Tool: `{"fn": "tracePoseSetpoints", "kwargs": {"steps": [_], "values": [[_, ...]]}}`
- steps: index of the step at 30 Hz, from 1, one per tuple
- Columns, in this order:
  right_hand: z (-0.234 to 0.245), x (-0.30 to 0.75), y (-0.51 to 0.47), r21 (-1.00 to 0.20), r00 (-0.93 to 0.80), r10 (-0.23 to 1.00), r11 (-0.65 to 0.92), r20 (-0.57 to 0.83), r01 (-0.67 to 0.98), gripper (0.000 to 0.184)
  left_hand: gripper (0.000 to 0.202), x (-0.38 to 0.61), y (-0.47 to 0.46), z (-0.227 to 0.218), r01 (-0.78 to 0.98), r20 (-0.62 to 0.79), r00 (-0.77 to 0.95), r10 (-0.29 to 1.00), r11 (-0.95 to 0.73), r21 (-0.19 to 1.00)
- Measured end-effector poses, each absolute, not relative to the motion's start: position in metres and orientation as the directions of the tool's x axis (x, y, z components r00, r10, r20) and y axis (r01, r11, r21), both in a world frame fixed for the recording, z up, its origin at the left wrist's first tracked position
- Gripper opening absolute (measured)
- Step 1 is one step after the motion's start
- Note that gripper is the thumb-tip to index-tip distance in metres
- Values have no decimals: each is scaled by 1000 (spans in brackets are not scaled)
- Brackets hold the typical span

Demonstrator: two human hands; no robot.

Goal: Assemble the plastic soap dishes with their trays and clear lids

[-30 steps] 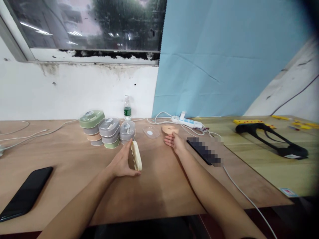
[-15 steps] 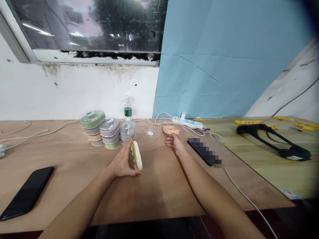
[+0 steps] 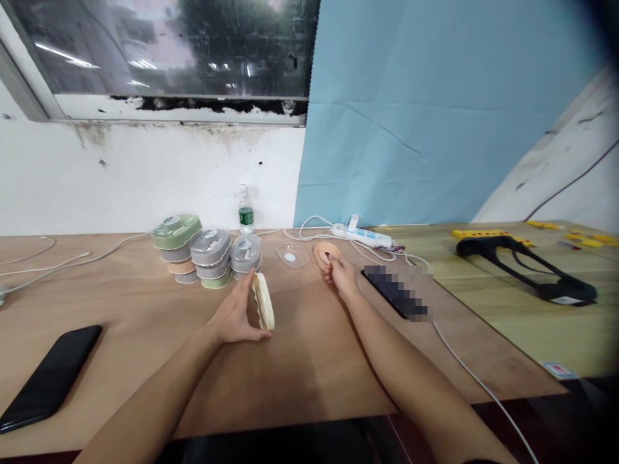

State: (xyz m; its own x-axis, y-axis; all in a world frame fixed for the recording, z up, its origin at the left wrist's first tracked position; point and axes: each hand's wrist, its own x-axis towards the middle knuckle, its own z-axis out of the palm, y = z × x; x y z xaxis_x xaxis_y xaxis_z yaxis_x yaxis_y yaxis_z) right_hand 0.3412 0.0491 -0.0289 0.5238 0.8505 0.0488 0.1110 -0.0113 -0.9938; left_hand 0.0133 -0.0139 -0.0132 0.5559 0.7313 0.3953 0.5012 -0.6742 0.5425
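My left hand (image 3: 235, 314) grips a cream oval container (image 3: 264, 301) that stands on its edge on the wooden table (image 3: 145, 309), thumb at its base and fingers on its top. My right hand (image 3: 341, 273) reaches forward and its fingers close on a peach oval lid (image 3: 323, 252) tilted up off the table. A clear oval lid (image 3: 292, 256) with a white centre lies flat just left of the peach one.
Stacks of grey, green and peach oval boxes (image 3: 206, 256) stand behind my left hand, with a small bottle (image 3: 246, 211) at the wall. A black phone (image 3: 48, 377) lies front left. A blurred dark device (image 3: 396, 293), white power strip (image 3: 360, 236) and cables lie right.
My right hand has moved forward to the peach lid, taken hold of it and tipped it up. My left hand and the cream container have stayed in place.
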Motion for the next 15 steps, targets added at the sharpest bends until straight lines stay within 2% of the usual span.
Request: {"fn": "tracePoseSetpoints", "kwargs": {"steps": [3,5,10,15], "values": [[-29,347,48,-868,499,807,33,316,496,34,140,13,-14,-12,495,393,565,725,-679,542],[-30,352,49,-777,480,792,-11,378,630,32,139,13,-14,-11,493,391,567,725,-679,543],[-35,359,52,-700,496,803,-144,330,700,29,139,13,-15,-10,501,380,569,729,-674,542],[-44,360,58,-688,424,845,-95,327,720,27,138,12,-14,-12,499,376,570,731,-671,548]]}}
